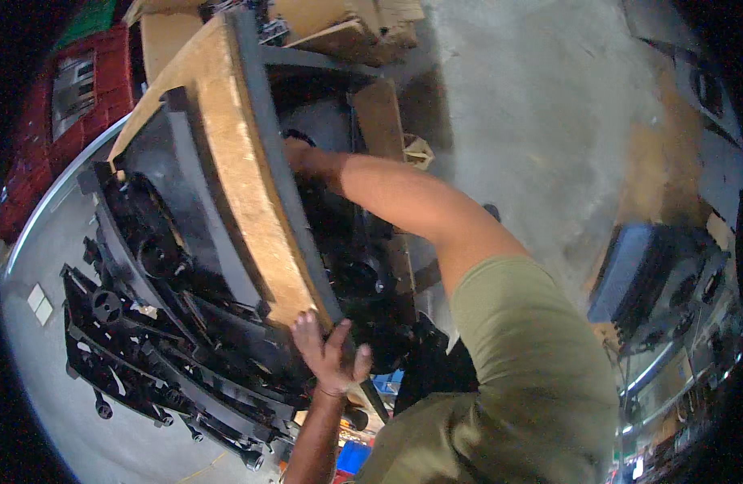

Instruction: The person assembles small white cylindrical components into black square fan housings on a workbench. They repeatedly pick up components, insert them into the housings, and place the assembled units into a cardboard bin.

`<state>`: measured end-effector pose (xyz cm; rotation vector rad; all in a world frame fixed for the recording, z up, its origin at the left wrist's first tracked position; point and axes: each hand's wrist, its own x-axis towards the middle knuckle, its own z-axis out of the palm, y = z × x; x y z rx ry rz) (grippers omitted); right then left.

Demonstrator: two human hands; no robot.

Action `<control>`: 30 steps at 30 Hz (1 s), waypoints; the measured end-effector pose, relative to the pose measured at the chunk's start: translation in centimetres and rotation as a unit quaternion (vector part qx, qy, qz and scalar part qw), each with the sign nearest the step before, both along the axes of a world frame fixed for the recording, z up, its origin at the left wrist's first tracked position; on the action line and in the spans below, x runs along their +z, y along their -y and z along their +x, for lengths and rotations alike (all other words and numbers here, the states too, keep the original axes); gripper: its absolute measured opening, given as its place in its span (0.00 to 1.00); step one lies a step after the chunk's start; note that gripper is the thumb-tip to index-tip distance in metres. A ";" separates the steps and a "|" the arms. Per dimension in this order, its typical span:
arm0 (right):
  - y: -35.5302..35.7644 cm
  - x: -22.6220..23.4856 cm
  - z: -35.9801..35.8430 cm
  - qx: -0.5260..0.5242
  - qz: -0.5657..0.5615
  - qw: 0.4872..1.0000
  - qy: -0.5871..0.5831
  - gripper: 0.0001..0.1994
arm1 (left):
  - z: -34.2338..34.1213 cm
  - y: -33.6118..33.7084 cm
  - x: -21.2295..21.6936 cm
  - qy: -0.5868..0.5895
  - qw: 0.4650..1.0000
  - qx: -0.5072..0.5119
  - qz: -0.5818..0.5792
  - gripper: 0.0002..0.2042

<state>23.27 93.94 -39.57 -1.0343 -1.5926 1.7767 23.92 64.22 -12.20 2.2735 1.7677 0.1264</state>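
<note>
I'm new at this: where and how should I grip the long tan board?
Likely at the near end of the tan board, from the body side, hand across its width: it stretches lengthwise away, and the left hand is at that end.

The spread left hand (329,361) touches a wooden board (240,165) at its near end. The right hand (302,158), partly hidden, reaches farther along its right side. Black parts (109,306) lie left.

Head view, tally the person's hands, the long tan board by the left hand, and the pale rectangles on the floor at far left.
Hands: 2, left hand and right hand (partly hidden)
Long tan board: 1
Pale rectangles: 2
Total: 5
</note>
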 end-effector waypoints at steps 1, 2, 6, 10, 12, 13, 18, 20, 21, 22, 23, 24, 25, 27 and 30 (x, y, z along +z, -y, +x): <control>-1.8 -1.9 -1.8 -0.008 0.012 0.999 -0.033 0.15 | -0.1 0.1 0.0 -0.001 1.000 0.001 -0.003 0.23; -3.3 -3.7 -3.1 -0.017 0.015 0.998 -0.066 0.17 | -0.2 0.1 -0.2 0.001 1.000 -0.003 0.004 0.23; -6.2 -8.8 -4.5 -0.033 0.005 0.984 -0.175 0.23 | -0.2 0.5 -0.3 -0.005 1.000 0.006 0.003 0.20; -6.5 -8.2 -1.4 0.040 0.249 0.965 0.069 0.22 | 0.0 0.3 -0.3 -0.018 1.000 0.000 0.011 0.18; -6.1 -6.3 0.2 0.059 0.231 0.964 0.119 0.22 | 0.0 0.2 -0.3 -0.016 1.000 0.005 0.010 0.17; -5.9 -5.3 0.9 0.071 0.211 0.962 0.158 0.21 | 0.0 0.2 -0.3 -0.020 1.000 0.002 0.009 0.17; -5.6 -2.5 3.1 0.116 0.206 0.953 0.190 0.19 | 0.1 0.1 -0.3 -0.011 1.000 0.005 0.013 0.15; -5.4 -2.3 2.5 0.077 0.201 0.960 0.181 0.18 | 0.2 0.1 -0.3 -0.013 1.000 0.004 0.013 0.15; -5.1 -2.3 2.0 0.042 0.220 0.961 0.161 0.17 | 0.3 0.0 -0.2 -0.009 1.000 0.002 0.025 0.14; -5.1 -2.3 1.5 0.034 0.221 0.963 0.152 0.17 | 0.3 -0.1 -0.2 -0.013 1.000 0.002 0.020 0.14; -4.7 -2.2 1.0 0.027 0.175 0.974 0.139 0.17 | 0.4 -0.2 -0.1 -0.016 1.000 -0.001 0.023 0.14; -4.3 -2.2 0.6 0.008 0.168 0.979 0.115 0.16 | 0.5 -0.3 0.0 -0.018 0.999 0.002 0.026 0.13; -3.7 -2.1 0.5 0.024 0.202 0.970 0.130 0.16 | 0.6 -0.4 0.1 -0.019 1.000 0.003 0.022 0.13; -1.8 -1.8 1.0 0.021 0.210 0.970 0.120 0.17 | 0.8 -0.5 0.2 -0.014 1.000 0.019 0.019 0.12; 2.5 -0.5 3.6 0.017 0.249 0.961 0.119 0.18 | 0.9 -0.8 0.4 0.007 0.999 0.028 0.021 0.11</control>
